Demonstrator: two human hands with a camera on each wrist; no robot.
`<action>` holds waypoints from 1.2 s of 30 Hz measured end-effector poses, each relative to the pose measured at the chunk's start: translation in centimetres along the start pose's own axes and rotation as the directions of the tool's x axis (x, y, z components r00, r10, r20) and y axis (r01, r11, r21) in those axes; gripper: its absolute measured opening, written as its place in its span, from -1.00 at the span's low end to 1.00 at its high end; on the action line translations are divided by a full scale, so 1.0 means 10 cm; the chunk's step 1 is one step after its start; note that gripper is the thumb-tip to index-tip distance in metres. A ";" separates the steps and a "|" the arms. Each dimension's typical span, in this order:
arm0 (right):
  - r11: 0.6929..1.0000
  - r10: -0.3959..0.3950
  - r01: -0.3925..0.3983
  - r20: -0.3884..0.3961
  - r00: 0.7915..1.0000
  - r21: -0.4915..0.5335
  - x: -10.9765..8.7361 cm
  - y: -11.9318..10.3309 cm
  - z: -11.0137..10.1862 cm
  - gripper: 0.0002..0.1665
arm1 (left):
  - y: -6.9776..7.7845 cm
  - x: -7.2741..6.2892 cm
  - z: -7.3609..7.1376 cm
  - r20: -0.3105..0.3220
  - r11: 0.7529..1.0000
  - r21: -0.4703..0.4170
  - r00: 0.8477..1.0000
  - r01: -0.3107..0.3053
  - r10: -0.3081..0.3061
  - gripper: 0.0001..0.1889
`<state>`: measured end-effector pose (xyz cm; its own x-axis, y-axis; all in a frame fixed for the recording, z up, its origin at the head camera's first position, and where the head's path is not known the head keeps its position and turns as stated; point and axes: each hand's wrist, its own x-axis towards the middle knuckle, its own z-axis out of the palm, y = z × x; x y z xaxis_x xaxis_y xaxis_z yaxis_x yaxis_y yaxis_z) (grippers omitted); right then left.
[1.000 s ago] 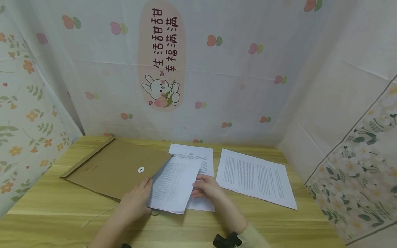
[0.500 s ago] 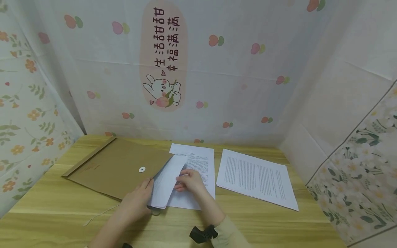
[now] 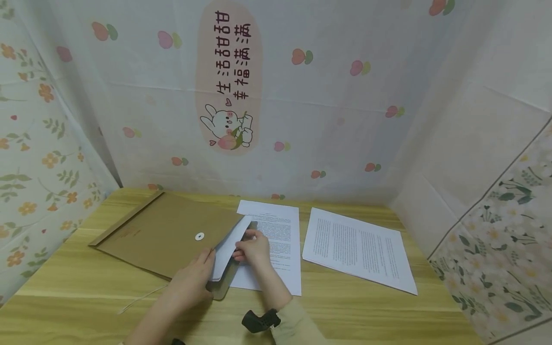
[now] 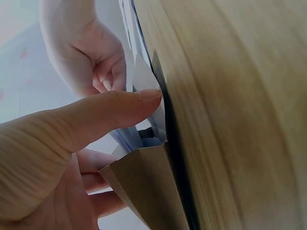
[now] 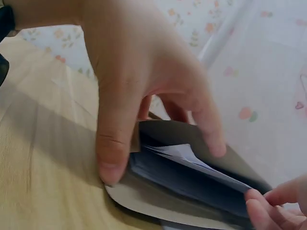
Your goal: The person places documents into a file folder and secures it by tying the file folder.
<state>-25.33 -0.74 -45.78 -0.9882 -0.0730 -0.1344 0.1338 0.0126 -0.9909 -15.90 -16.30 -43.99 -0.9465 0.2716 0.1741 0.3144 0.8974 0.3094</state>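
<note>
A brown kraft document envelope (image 3: 164,230) with a white button lies at the left of the table. My left hand (image 3: 193,280) holds its opening apart, fingers along the upper side and thumb down at the lower flap (image 3: 225,287). With the fingertips of my right hand (image 3: 255,249) I pinch the outer edge of a stack of paper sheets (image 3: 225,258), most of which is hidden inside the envelope. In the right wrist view the papers (image 5: 184,158) sit between both sides of the opening, and the left thumb (image 5: 115,153) rests at the flap.
One printed sheet (image 3: 280,235) lies behind my right hand, partly under the envelope's flap. Another set of printed sheets (image 3: 358,249) lies to the right. A thin string (image 3: 140,299) trails from the envelope on the wooden table (image 3: 366,311). Patterned cloth (image 3: 327,120) hangs behind.
My right hand has moved left, sliding the paper stack deeper into the envelope, so only a narrow strip and more of the flap show. The left hand has stayed at the opening.
</note>
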 end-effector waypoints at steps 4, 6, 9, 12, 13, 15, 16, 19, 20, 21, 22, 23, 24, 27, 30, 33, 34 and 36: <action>0.999 -0.054 0.054 -0.014 0.998 -0.007 0.01 0.06 0.06 -0.38 | 0.00 0.00 0.01 -0.004 1.000 -0.007 1.000 -0.003 0.003 -0.04; 0.998 -0.070 0.070 0.007 0.998 -0.006 0.02 0.08 0.08 -0.39 | 0.00 0.00 0.01 -0.005 1.000 -0.013 1.000 -0.002 0.001 -0.04; 0.997 -0.070 0.069 0.069 0.995 0.024 0.04 0.12 0.09 -0.39 | 0.00 0.00 0.01 -0.003 1.000 -0.015 1.000 0.002 -0.002 -0.04; 0.997 -0.054 0.046 0.145 0.988 0.061 0.07 0.16 0.08 -0.37 | 0.00 0.00 0.01 -0.001 1.000 -0.017 1.000 0.002 -0.002 -0.05; 0.997 -0.049 0.038 0.168 0.985 0.072 0.07 0.16 0.08 -0.36 | 0.00 0.00 0.01 0.000 1.000 -0.017 1.000 0.002 -0.002 -0.05; 0.996 -0.038 0.020 0.208 0.977 0.089 0.08 0.17 0.08 -0.34 | 0.00 -0.01 0.01 0.002 1.000 -0.020 1.000 0.001 -0.001 -0.04; 0.995 -0.032 0.010 0.225 0.974 0.098 0.08 0.16 0.08 -0.33 | 0.00 -0.01 0.00 0.004 1.000 -0.022 1.000 0.002 -0.002 -0.04; 0.993 -0.013 -0.019 0.267 0.964 0.119 0.09 0.16 0.09 -0.30 | 0.00 -0.01 -0.01 0.011 1.000 -0.029 1.000 0.006 -0.005 -0.02; 0.992 -0.013 -0.022 0.281 0.960 0.120 0.10 0.16 0.09 -0.29 | 0.00 -0.01 -0.01 0.015 0.999 -0.031 1.000 0.007 -0.006 -0.02; 0.992 -0.005 -0.032 0.293 0.956 0.121 0.10 0.17 0.09 -0.28 | 0.00 -0.01 -0.01 0.017 0.999 -0.032 1.000 0.009 -0.008 -0.02; 0.991 -0.001 -0.040 0.303 0.953 0.127 0.11 0.16 0.09 -0.27 | 0.00 -0.01 -0.02 0.021 0.999 -0.033 1.000 0.010 -0.010 -0.01; 0.990 0.003 -0.047 0.311 0.950 0.132 0.11 0.17 0.09 -0.27 | 0.00 -0.01 -0.02 0.023 0.999 -0.035 1.000 0.012 -0.011 -0.01; 0.990 0.007 -0.051 0.322 0.947 0.130 0.12 0.17 0.08 -0.26 | 0.00 -0.01 -0.02 0.025 0.999 -0.036 1.000 0.013 -0.012 -0.01; 0.986 0.028 -0.084 0.349 0.937 0.146 0.14 0.17 0.07 -0.23 | 0.01 0.00 -0.02 0.031 0.999 -0.044 0.999 0.016 -0.015 -0.01; 0.984 0.036 -0.099 0.377 0.925 0.148 0.15 0.15 0.05 -0.21 | 0.00 0.00 -0.02 0.036 0.999 -0.051 0.999 0.018 -0.016 -0.01; 0.982 0.042 -0.109 0.391 0.919 0.151 0.15 0.14 0.04 -0.21 | 0.01 0.00 -0.02 0.043 0.998 -0.057 0.999 0.021 -0.019 -0.01; 0.982 0.047 -0.115 0.393 0.918 0.151 0.15 0.14 0.04 -0.21 | 0.01 0.00 -0.02 0.046 0.998 -0.057 0.999 0.022 -0.020 -0.01; 0.982 0.049 -0.117 0.394 0.918 0.150 0.14 0.14 0.03 -0.21 | 0.00 0.00 -0.02 0.048 0.998 -0.060 0.999 0.025 -0.022 -0.02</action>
<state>-26.53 -1.11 -47.37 -0.8710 -0.4598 -0.1730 0.2580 -0.1285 -0.9576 -15.85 -16.32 -43.83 -0.9557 0.2682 0.1217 0.2944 0.8815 0.3692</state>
